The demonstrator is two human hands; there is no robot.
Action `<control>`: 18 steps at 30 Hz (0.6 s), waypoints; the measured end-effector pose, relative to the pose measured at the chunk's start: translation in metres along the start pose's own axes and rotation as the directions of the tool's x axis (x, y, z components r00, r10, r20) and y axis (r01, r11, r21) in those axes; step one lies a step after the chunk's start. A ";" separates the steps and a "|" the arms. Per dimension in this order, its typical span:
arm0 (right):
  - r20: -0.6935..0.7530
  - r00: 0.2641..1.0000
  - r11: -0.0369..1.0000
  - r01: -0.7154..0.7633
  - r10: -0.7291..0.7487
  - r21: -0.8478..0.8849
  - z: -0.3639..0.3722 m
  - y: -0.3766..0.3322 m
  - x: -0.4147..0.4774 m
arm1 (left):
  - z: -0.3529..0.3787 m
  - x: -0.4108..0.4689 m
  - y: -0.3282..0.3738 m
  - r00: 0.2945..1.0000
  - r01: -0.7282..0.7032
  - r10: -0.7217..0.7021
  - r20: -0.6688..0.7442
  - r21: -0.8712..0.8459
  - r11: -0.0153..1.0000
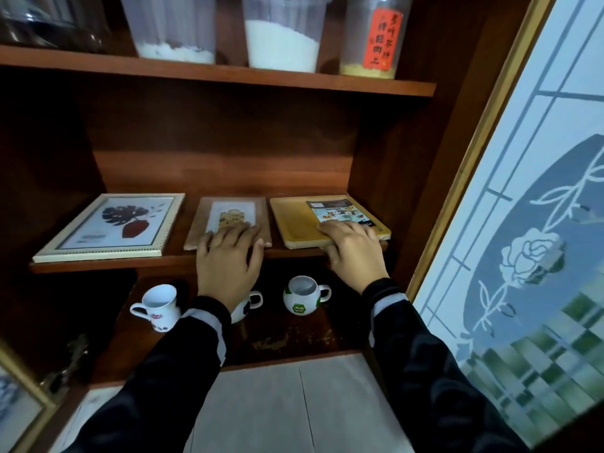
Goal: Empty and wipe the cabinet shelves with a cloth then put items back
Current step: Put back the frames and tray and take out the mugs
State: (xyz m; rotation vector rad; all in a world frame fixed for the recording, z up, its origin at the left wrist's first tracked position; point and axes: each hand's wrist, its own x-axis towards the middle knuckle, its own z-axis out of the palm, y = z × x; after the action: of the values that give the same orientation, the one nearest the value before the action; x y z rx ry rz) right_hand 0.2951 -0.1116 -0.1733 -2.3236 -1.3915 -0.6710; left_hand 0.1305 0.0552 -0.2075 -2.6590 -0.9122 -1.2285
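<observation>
Housework at a wooden cabinet is pictured, with the middle shelf [114,266] as the scene of the action. At that shelf's left end a leaf-print frame [114,223] is laid flat and untouched. At its middle, the left hand [228,256] is pressed on the near edge of a brown frame [232,210], fingers spread and straight. Toward its right end, the right hand [354,253] is rested on the near corner of a yellow tray [291,220], on which a printed card [340,212] is laid. The fingers are kept close together on top, but whether the thumb is hooked under the rim cannot be told. Three mugs [158,305] are seen below the shelf and storage jars [173,27] above it; an etched glass door [523,223] is swung open to its right.

No cloth is in view. The step is judged to be the handling of flat items on this shelf, though removal or return cannot be settled from this moment. If removal is meant, each piece would need to be slid forward over the edge until it can be gripped from beneath.
</observation>
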 end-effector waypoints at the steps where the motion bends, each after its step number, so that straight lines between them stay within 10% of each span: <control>1: 0.029 0.999 1.000 -0.016 0.016 0.024 -0.002 0.000 0.002 | 0.000 0.000 0.000 1.000 -0.001 0.001 -0.008 0.001 1.000; 18: 0.290 0.932 0.919 -0.296 0.218 0.260 -0.021 -0.011 0.033 | -0.001 -0.002 -0.009 1.000 0.004 -0.004 -0.005 -0.032 0.999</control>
State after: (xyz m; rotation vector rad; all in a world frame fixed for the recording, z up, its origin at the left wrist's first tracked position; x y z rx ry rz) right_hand 0.2946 -0.0935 -0.1370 -2.3417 -1.1544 -0.0730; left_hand 0.1238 0.0614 -0.2102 -2.6782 -0.9054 -1.2601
